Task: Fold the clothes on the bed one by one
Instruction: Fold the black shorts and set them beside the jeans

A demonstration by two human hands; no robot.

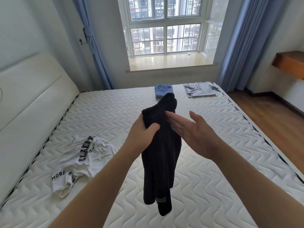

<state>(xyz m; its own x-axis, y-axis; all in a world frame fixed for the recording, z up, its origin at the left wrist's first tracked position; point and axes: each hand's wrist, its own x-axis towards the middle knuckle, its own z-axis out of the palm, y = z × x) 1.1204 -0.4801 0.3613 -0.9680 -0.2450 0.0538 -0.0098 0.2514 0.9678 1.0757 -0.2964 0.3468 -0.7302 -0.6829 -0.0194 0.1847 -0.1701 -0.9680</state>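
Midway: black garment held above the bed

Left hand [141, 134] gripped a black garment [160, 145], fingers curled round its upper part; the rest hung below them, clear of the bed [213, 178]. Right hand [195, 134] was spread flat, fingertips touching the cloth. Left of the fingers lay a white shirt [82, 162]; beyond them, folded jeans [162, 90] and a folded grey top [199, 90].

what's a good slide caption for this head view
Left hand grips a black garment above the mattress, open right hand beside it.
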